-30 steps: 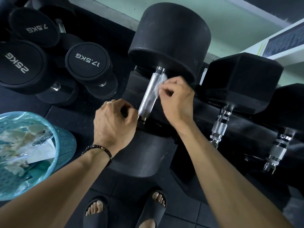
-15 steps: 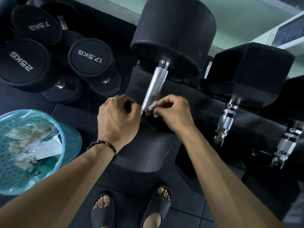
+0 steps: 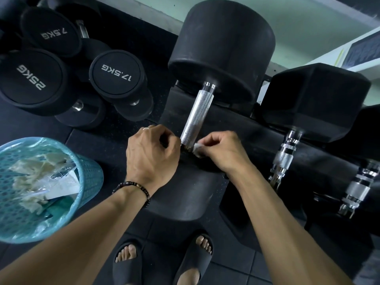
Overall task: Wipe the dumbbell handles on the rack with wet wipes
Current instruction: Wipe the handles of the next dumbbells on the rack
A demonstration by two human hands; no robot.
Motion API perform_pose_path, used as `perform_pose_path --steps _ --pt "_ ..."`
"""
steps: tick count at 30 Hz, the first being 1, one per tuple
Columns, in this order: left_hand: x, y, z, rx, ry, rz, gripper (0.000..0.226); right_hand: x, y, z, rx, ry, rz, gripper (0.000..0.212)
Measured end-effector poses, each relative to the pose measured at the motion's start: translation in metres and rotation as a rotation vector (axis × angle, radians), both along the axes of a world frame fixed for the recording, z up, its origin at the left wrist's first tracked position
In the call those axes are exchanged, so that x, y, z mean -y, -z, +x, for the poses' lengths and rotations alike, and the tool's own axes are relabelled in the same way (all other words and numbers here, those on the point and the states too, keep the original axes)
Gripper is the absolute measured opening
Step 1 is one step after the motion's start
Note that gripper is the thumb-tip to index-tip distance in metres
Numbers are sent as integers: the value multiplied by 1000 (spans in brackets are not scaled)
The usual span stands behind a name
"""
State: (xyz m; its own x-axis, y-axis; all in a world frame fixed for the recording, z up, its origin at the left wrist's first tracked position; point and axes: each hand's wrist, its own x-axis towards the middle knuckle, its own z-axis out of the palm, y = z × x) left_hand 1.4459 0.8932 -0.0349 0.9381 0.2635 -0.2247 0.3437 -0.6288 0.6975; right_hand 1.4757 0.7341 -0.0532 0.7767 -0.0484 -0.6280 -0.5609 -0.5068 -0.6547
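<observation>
Since a second ago our right hand (image 3: 221, 150) has slid the wet wipe (image 3: 197, 148) from the far end of the knurled handle (image 3: 195, 117), up by the big round head (image 3: 223, 46), down to the near end, where it now sits bunched against the collar. Half a second ago it was already low on the bar; now it is at the very bottom. Our left hand (image 3: 151, 156) has stayed by the near end throughout.

The right fingers are curled and pinch the white wipe against the bar's lower right side. The left fingers are curled tight beside the handle's lower left; whether they grip the bar or just press the near head (image 3: 185, 194) we cannot tell.

The dumbbell lies on the black rack (image 3: 246, 128), its long axis running from near us away and slightly right, the far head toward the wall. To its right sit hex dumbbells (image 3: 314, 101) with ringed chrome handles (image 3: 284, 155).

Left on the floor stand round dumbbells marked 17.5KG (image 3: 116, 73), 25KG (image 3: 30, 80) and 7.5KG (image 3: 53, 33), and a teal bin (image 3: 90, 177) holding used wipes.
</observation>
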Motion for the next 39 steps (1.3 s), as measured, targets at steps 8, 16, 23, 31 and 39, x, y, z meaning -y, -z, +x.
perform_pose_path --steps 8,16,23,31,39 --pt "1 0 0 1 5 -10 32 -6 6 32 48 435 187 19" --pt "0 2 0 8 -2 -3 31 -6 -8 55 131 633 382 25" --pt "1 0 0 12 -10 1 30 -5 12 21 19 448 293 29" --pt "2 1 0 11 -28 3 30 -8 14 60 71 732 552 30" --pt "3 0 0 7 -43 10 31 13 27 46 -52 268 357 18"
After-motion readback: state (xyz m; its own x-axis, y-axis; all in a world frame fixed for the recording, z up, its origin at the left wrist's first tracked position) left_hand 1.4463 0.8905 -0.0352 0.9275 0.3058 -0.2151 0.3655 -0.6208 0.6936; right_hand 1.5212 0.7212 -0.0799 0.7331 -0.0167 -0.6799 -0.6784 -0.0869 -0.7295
